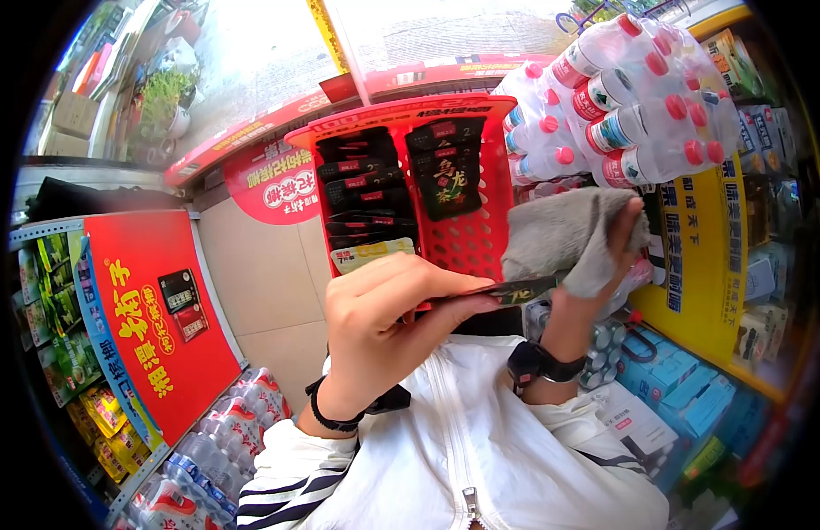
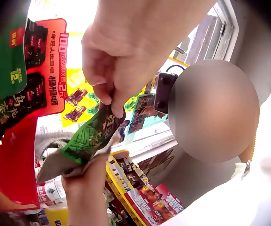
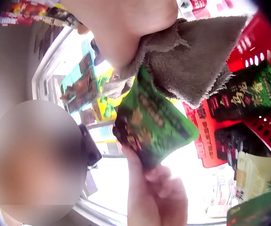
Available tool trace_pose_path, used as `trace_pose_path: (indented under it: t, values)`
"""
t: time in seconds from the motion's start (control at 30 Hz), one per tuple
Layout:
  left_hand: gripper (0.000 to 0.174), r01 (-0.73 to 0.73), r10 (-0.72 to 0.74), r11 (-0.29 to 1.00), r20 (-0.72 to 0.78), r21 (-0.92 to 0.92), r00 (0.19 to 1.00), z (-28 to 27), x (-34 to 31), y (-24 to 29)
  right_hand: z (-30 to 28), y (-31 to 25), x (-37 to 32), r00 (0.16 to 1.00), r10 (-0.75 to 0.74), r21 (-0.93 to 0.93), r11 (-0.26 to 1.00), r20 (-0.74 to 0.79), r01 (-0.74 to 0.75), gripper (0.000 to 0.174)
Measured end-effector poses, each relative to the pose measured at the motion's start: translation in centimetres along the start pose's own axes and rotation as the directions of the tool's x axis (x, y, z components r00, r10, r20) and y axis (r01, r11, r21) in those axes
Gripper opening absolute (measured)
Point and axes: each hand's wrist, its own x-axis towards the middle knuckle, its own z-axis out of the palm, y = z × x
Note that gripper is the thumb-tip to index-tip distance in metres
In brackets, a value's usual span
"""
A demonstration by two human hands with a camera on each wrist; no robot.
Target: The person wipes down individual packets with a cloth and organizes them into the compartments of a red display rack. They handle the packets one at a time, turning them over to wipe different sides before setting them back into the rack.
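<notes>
My left hand point(image 1: 388, 305) pinches one end of a green-and-black snack pouch point(image 3: 156, 122) between thumb and fingers. Seen from the head, the pouch is nearly edge-on in front of the white jacket. A grey cloth point(image 1: 569, 238) is gripped in my right hand point(image 1: 618, 247), which it partly hides. In the right wrist view the cloth hangs right at the pouch's upper end; in the left wrist view it shows behind the pouch's lower end. Beyond both hands is a red perforated basket point(image 1: 489, 190) with rows of black pouches point(image 1: 445, 181) and a pale pouch point(image 1: 370, 253).
Packs of red-capped water bottles point(image 1: 631, 115) are stacked beside the basket on the right. Shelves with a yellow printed panel point(image 1: 702, 256) run further right, above blue boxes point(image 1: 679, 380). To the left stand a red sign board point(image 1: 154, 318) and more shrink-wrapped bottles point(image 1: 211, 450).
</notes>
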Motion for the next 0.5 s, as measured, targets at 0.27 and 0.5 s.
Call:
trace_pose_path:
  t: [0.27,0.5]
  values:
    - [0.011,0.014,0.001,0.889,-0.032,0.457,0.999,1.0,1.9,-3.1,-2.1,-1.8,3.1,0.983,0.130,0.037,0.991,-0.127,-0.126,0.073]
    - [0.015,0.020,-0.035,0.791,0.012,0.612,0.999,2.6,2.0,-5.5,-3.0,-0.6,3.7,0.986,0.124,0.028,0.992,-0.113,-0.122,0.067]
